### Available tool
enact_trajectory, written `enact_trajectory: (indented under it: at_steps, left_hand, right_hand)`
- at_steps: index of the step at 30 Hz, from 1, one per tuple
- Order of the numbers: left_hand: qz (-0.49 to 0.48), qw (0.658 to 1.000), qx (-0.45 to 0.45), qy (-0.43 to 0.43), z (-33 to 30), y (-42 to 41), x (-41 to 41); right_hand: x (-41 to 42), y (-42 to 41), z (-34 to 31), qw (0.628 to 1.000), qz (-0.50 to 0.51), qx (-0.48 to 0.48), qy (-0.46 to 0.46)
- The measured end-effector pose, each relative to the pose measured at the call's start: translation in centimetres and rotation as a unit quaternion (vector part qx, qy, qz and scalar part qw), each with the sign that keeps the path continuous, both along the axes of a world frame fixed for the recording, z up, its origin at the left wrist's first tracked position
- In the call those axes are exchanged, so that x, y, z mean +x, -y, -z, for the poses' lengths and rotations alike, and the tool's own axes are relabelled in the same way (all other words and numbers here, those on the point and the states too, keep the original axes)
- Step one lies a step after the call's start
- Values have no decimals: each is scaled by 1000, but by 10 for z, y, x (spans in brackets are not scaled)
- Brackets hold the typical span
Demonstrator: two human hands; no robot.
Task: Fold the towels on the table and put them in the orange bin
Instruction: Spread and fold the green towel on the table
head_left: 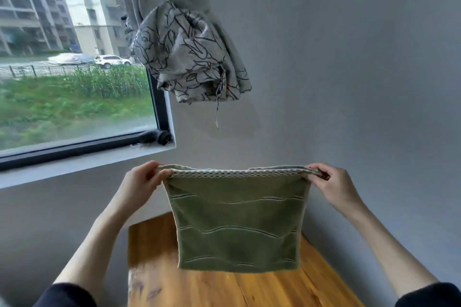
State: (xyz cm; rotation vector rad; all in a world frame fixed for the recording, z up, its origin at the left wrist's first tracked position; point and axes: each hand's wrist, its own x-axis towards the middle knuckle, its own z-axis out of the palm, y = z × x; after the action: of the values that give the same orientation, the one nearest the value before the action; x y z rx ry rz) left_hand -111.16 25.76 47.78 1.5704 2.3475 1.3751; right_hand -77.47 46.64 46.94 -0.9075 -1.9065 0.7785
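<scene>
Green terry cloth hangs in the air: a towel (pixel 237 222), doubled over so two layers fall together, with a pale checked band along its top edge and thin wavy lines across its face. The left hand (pixel 142 182) pinches the top left corner between thumb and curled fingers, and the right hand (pixel 329 184) pinches the top right corner the same way, so the top edge is pulled nearly straight between them. The towel's lower edge hangs above a wooden table (pixel 174 281), and from this angle it is hard to say whether it brushes the wood or hangs just clear. Dark sleeves (pixel 67 294) show at the bottom corners of the view. Behind the towel is a plain grey wall (pixel 349 70). At upper left a window (pixel 74 57) looks out on grass, a fence, parked cars and tall buildings, and a knotted grey curtain (pixel 184 37) with a leaf outline print hangs beside it.
</scene>
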Motion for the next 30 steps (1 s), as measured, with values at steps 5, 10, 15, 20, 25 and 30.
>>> enact_trajectory:
  at_steps: [5, 10, 15, 20, 25, 30]
  left_hand:
    - [-13, 999, 41, -31, -13, -3, -6]
    - [29, 997, 59, 40, -16, 3, -8]
    - [68, 998, 8, 16, -20, 7, -10]
    - [86, 990, -103, -39, -6, 14, -3]
    - [69, 992, -103, -32, 9, 17, 1]
    - [62, 987, -129, -66, 16, 14, -11]
  right_hand:
    - [-10, -8, -9, 1000, -7, 19, 18]
    - [-18, -6, -18, 983, -80, 136, 89]
    - [-21, -15, -28, 961, -116, 185, 169]
    - [-20, -16, -21, 952, -132, 165, 223]
    - [-19, -12, -7, 949, -118, 201, 213]
    - [-26, -5, -2, 953, -138, 200, 181]
